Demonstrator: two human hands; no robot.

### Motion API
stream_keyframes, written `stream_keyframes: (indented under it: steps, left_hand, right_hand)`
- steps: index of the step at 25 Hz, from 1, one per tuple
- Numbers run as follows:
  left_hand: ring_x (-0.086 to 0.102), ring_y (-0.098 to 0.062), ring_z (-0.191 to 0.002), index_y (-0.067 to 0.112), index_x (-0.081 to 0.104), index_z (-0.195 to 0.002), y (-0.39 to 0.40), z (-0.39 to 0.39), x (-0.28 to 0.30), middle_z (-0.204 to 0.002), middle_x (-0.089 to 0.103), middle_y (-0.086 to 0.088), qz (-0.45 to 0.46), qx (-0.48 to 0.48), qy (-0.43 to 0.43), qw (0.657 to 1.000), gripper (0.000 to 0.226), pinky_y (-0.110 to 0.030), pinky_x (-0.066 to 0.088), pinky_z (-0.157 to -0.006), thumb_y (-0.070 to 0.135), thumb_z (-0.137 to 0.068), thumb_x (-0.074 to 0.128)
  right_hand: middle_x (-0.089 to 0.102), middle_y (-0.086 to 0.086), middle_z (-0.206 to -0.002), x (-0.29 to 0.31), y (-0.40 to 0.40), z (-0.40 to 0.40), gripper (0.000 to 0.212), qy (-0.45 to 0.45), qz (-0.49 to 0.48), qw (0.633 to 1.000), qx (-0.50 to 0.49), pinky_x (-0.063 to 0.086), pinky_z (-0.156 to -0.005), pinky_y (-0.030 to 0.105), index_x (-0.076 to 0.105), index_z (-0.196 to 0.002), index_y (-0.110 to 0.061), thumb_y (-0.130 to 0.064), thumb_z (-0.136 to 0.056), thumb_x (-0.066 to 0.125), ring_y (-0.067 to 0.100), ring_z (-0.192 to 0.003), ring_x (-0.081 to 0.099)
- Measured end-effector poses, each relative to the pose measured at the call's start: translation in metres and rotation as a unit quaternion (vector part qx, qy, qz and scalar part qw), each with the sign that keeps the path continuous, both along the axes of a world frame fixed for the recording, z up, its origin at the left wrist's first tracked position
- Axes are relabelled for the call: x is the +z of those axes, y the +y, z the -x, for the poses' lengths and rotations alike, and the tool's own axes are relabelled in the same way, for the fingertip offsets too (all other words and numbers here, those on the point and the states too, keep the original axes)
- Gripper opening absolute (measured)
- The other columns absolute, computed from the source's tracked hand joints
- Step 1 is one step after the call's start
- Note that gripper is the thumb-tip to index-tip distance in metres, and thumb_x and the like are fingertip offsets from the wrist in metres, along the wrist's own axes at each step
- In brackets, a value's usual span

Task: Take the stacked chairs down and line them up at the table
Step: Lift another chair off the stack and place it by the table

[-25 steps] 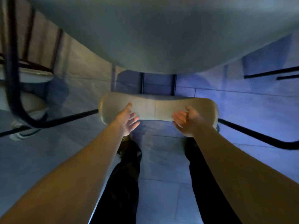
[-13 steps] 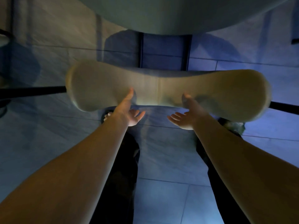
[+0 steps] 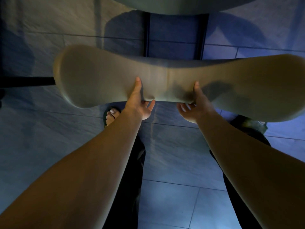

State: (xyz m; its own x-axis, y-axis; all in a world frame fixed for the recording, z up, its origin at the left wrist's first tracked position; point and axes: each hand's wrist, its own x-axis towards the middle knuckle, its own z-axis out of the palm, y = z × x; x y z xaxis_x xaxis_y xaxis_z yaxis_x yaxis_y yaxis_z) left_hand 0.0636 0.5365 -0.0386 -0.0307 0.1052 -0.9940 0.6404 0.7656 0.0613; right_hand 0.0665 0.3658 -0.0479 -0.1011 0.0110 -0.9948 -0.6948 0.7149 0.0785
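Closer now, chair backrest (image 3: pixel 165 80) gripped by left hand (image 3: pixel 140 104), right hand (image 3: pixel 194 108).

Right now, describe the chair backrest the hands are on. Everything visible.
The chair backrest is a wide beige panel, smooth and moulded, narrow in the middle and flaring to rounded ends. It lies across the view, its right end lower and cut off by the frame. The left hand and right hand hold its near edge at the middle, thumbs on its face, fingers curled beneath. A dark bar meets its left end. Tiled floor lies below.
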Motion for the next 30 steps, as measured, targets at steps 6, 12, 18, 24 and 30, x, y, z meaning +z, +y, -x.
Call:
stream_keyframes:
  steps: [6,12,18,24,30]
  left_hand:
    - [0.064,-0.015,-0.109,0.024,0.057,-0.129,-0.001,0.001,-0.002,-0.12,0.068,0.001,0.005,-0.022,0.005,1.0,0.07,-0.032,0.055,-0.088,0.055,-0.069,0.077]
    - [0.061,0.0,-0.103,0.021,0.059,-0.128,-0.001,-0.002,0.024,-0.124,0.067,0.004,-0.009,-0.025,0.009,1.0,0.066,-0.022,0.051,-0.084,0.055,-0.073,0.074]
    - [0.063,-0.006,-0.078,0.02,0.062,-0.103,0.005,-0.009,0.099,-0.089,0.065,0.006,-0.03,-0.073,0.027,0.997,0.062,-0.023,0.053,-0.071,0.062,-0.06,0.08]
    - [0.062,-0.009,-0.086,0.023,0.06,-0.109,0.001,-0.044,0.219,-0.102,0.066,0.005,-0.065,-0.142,-0.004,0.988,0.06,-0.025,0.049,-0.094,0.065,-0.068,0.072]
    - [0.063,-0.013,-0.069,0.022,0.058,-0.113,-0.005,-0.085,0.335,-0.102,0.066,0.002,-0.135,-0.195,-0.074,0.969,0.047,-0.022,0.045,-0.058,0.057,-0.082,0.064]
  right_hand:
    - [0.063,0.005,-0.116,0.001,-0.001,0.002,0.068,0.001,0.033,0.999,-0.009,0.055,-0.094,0.038,0.048,-0.131,-0.02,-0.044,-0.075,0.079,0.022,-0.11,0.062]
    - [0.065,0.003,-0.106,0.027,-0.006,0.006,0.038,-0.013,0.033,0.999,0.008,0.05,-0.101,0.037,0.055,-0.105,-0.02,-0.041,-0.081,0.075,0.02,-0.107,0.062]
    - [0.068,-0.001,-0.096,0.101,-0.015,0.0,0.053,-0.032,0.062,0.997,0.042,0.055,-0.072,0.028,0.055,-0.106,-0.021,-0.05,-0.07,0.081,0.01,-0.079,0.066]
    - [0.063,-0.01,-0.071,0.202,-0.019,-0.026,0.047,-0.09,0.083,0.991,0.059,0.055,-0.064,0.023,0.055,-0.095,-0.027,-0.054,-0.067,0.081,0.0,-0.04,0.058]
    - [0.068,0.01,-0.094,0.314,-0.027,-0.073,0.054,-0.123,0.141,0.971,0.146,0.058,-0.045,0.025,0.059,-0.109,-0.013,-0.051,-0.075,0.077,0.016,-0.053,0.063]
